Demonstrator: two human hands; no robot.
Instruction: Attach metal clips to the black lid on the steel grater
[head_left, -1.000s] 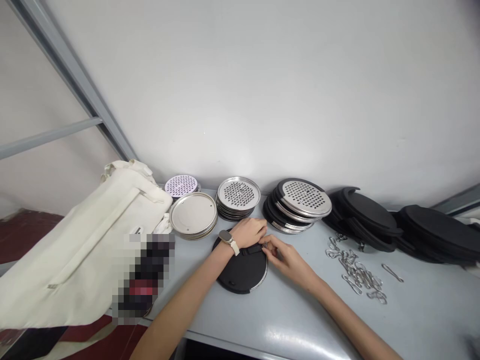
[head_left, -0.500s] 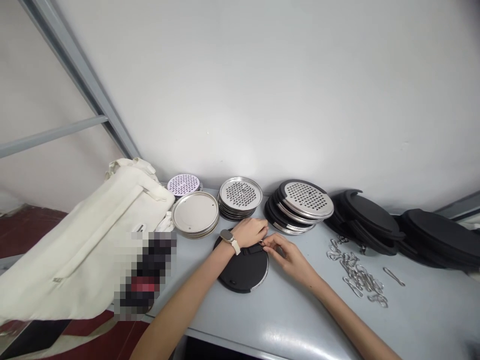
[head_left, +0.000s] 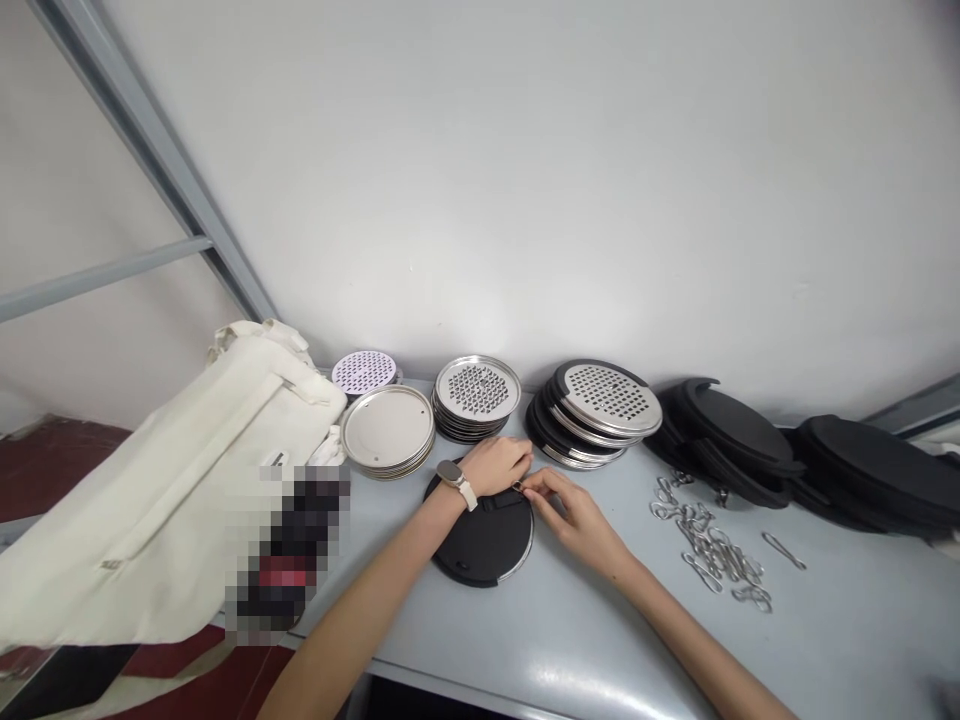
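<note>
Black round disc [head_left: 480,540] lies flat, with a thin steel rim [head_left: 527,548].

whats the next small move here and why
Probably the right hand should press the small metal clip onto the black tab of the black round disc. It seems to pinch the clip right at that tab, while the left hand lies on the disc, steadying it.
</note>
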